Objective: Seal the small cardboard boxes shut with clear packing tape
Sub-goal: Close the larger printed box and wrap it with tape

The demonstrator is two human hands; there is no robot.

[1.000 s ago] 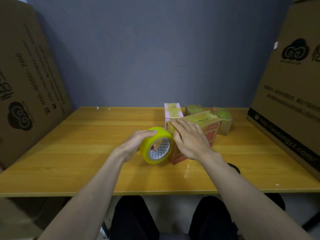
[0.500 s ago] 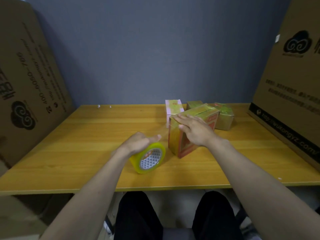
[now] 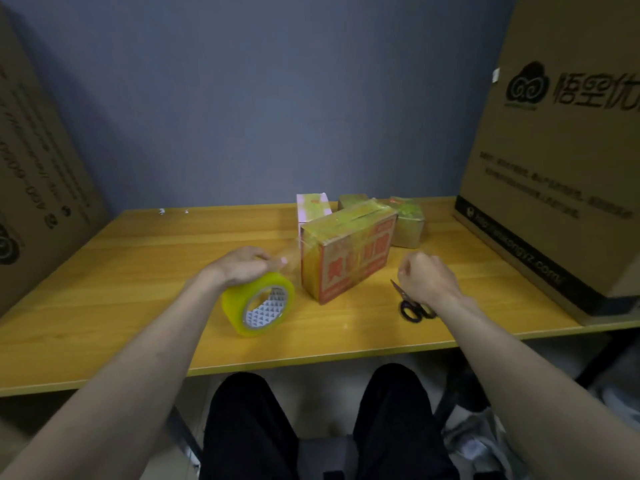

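Both forearms reached forward over the tabletop's (image 3: 104,271) near edge. The left hand (image 3: 242,265) lay palm-down over the tape roll (image 3: 258,303), fingers curled round its top, a clear strip stretching from it to the near box (image 3: 346,254) at mid-table. The right hand (image 3: 424,277) was curled over the scissors (image 3: 412,306) toward the right edge; whether it gripped them was unclear. Three smaller boxes (image 3: 408,220) stood behind, near the far edge.
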